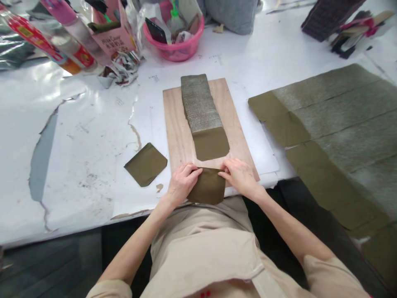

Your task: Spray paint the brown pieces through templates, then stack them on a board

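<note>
Both my hands pinch the top edge of an olive fabric piece (207, 187) at the near end of a wooden board (175, 124). My left hand (183, 182) has its fingers closed on the piece's left corner. At the right corner, my right hand (240, 176) grips the same edge between thumb and fingers. The lower part of the piece hangs over the table's front edge. Just beyond it on the board lies a stack of olive pieces (203, 103), its grey-coated ends staggered and a plain olive end nearest me. Another olive piece (146, 164) lies left of the board.
Rows of overlapping olive pieces (338, 116) spread over the right side. The white table covering (89, 165) is torn at left. Along the back stand a pink basket (175, 51) with a phone in it, a pink box (113, 39), bottles (76, 51) and crumpled wrappers (124, 68).
</note>
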The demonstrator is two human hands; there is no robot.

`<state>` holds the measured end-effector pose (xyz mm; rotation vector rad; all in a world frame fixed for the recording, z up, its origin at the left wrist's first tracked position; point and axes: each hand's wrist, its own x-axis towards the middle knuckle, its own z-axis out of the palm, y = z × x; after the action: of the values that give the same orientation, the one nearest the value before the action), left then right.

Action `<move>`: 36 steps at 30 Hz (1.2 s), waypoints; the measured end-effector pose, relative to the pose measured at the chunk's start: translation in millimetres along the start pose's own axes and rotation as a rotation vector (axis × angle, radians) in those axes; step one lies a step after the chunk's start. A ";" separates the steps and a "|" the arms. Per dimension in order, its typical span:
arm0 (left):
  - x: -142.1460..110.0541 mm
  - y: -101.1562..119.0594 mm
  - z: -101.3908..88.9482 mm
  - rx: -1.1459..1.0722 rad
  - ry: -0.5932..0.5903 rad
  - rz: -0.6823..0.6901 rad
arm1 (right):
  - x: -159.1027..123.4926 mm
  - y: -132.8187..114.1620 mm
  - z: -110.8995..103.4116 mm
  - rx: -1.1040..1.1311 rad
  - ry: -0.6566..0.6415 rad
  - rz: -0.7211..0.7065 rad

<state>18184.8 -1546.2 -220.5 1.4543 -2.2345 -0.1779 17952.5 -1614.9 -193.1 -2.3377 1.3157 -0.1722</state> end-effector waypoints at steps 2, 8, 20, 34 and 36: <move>1.8 0.6 -0.9 -0.035 0.023 -0.029 | 1.8 2.1 -1.5 0.038 -0.009 -0.006; 22.1 10.3 -6.5 -0.029 0.030 -0.026 | 1.3 -0.4 -5.8 0.357 -0.020 -0.037; -7.0 -9.5 -44.7 -0.408 0.023 -0.311 | 30.7 -4.1 -28.1 0.550 -0.059 0.016; -72.8 -106.3 -114.4 -0.280 0.267 -0.818 | 64.1 -40.5 6.5 0.669 -0.064 0.009; -77.7 -123.4 -108.0 -0.193 0.230 -0.844 | 60.2 -34.0 15.5 0.636 -0.079 0.023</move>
<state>18361.3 -1514.9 -192.6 2.0851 -1.2729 -0.4470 18016.3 -1645.2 -198.5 -1.7698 1.0503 -0.4183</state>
